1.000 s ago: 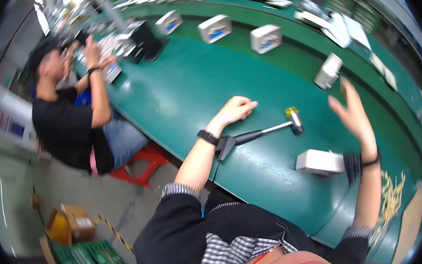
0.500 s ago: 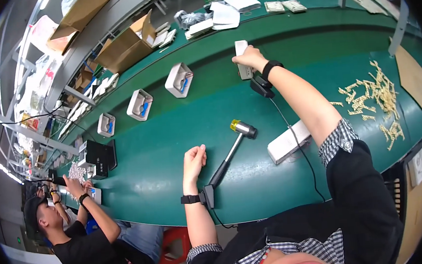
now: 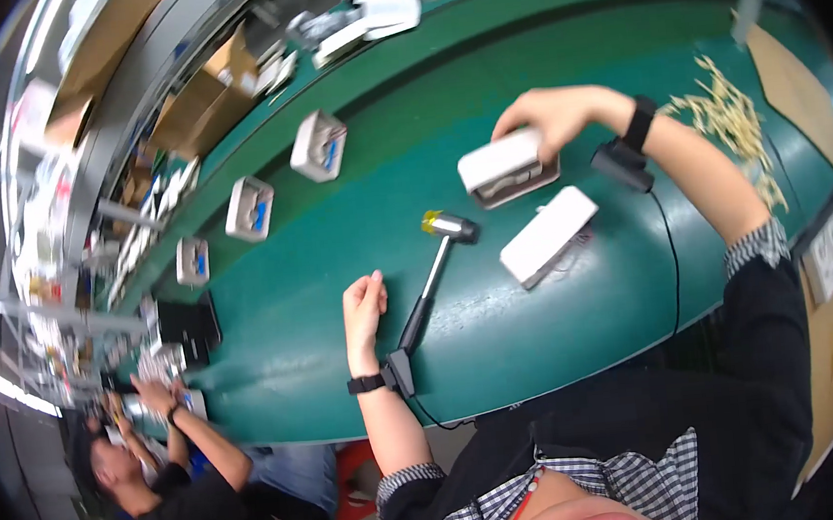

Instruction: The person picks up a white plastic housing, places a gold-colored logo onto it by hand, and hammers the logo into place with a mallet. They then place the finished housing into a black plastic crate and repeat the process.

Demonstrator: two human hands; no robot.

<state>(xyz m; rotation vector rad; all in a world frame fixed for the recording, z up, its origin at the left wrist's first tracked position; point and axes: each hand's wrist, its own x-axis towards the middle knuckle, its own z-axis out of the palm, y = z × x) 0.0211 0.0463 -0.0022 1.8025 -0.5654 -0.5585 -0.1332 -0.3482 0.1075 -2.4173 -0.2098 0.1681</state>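
My right hand grips a white plastic housing from above, fingers over its back edge. It looks tilted, and part of its hollow, open side shows toward me. Just nearer lies another white housing, with thin wires at its right side. My left hand rests over the table with its fingers curled in and thumb up, nothing seen in it. Beside it lies a mallet with a yellow-and-dark head pointing away from me. Both wrists wear black straps with small devices and cables.
Several open white housings with blue parts inside stand in a row at the back left. Loose yellowish strips are heaped at the right. A black machine stands left, near a co-worker. A cardboard box sits on the back shelf.
My right hand has brought the white housing from the back of the table nearer and to the right, turning it sideways. The left hand stays by the mallet. The whole view has shifted slightly.
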